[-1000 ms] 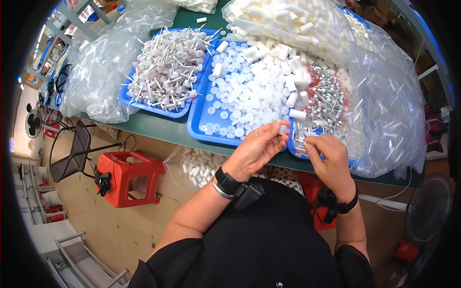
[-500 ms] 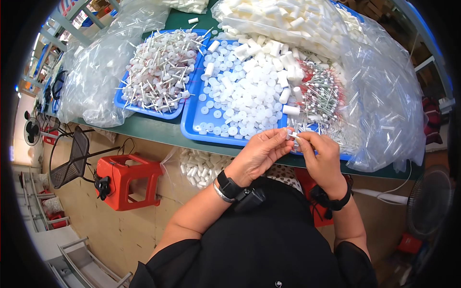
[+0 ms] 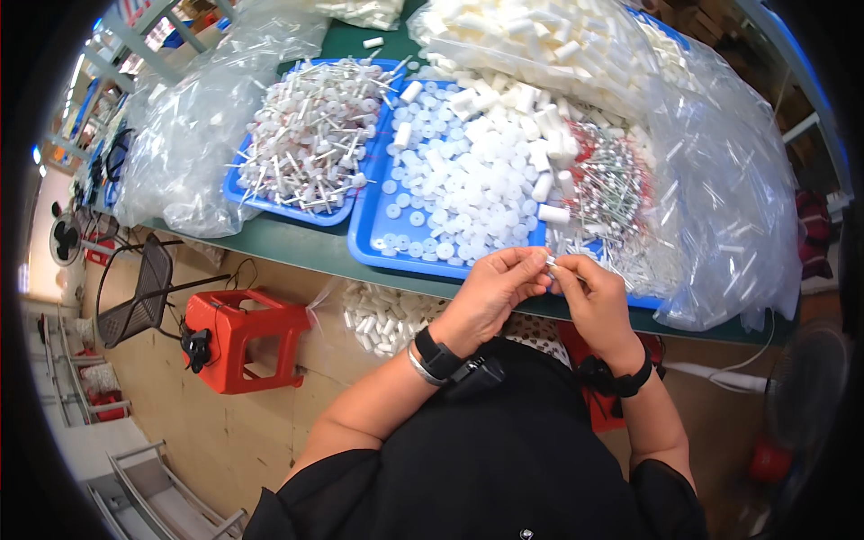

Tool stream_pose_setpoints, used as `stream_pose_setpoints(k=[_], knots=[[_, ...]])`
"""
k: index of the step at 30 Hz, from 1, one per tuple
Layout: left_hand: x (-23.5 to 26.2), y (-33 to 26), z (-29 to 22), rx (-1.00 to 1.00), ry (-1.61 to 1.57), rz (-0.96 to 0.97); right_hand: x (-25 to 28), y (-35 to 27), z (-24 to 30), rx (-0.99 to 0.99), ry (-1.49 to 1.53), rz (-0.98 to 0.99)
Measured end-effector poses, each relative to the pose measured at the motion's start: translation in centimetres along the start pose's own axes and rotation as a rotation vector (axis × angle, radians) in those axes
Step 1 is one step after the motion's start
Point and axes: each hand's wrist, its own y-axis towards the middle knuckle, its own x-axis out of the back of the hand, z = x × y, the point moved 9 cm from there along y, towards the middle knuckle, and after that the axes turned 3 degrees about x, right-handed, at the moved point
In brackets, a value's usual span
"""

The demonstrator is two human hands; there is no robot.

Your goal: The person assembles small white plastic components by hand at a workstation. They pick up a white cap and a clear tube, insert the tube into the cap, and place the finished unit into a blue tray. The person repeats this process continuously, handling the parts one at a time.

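My left hand (image 3: 497,292) and my right hand (image 3: 597,301) meet at the table's near edge, in front of the large blue tray (image 3: 358,236). Both are closed in pinches, fingertips touching around a small white part (image 3: 551,261). Fingers cover most of that part, so its exact kind is unclear. Translucent white washers (image 3: 445,251) fill the tray's left side, with short white foam-like cylinders (image 3: 553,214) beside and behind them. To the right lies a heap of thin pins (image 3: 612,180), some with red wire-like bits.
On the left, a smaller blue tray (image 3: 236,192) holds many thin white sticks fitted with washers. Clear plastic bags (image 3: 720,207) flank the trays. A large bag of white cylinders (image 3: 540,36) lies behind. Below are a red stool (image 3: 236,346) and a bag of cylinders (image 3: 382,324).
My fingertips have drawn closer together around the small white part, which is more covered now. The view has shifted slightly, so the trays sit a little farther right.
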Motion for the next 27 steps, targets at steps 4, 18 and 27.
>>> stream_pose_setpoints(k=[4, 18, 27], knots=[[0.1, -0.8, -1.5, -0.072, 0.143, -0.041, -0.5, 0.4, 0.4, -0.131, 0.024, 0.059], [22.0, -12.6, -17.5, -0.900, -0.087, -0.778, -2.1, 0.4, 0.6, -0.008, 0.043, 0.148], [23.4, -10.5, -21.1, -0.872, 0.093, -0.899, -3.7, 0.3, -1.3, 0.050, 0.009, 0.089]])
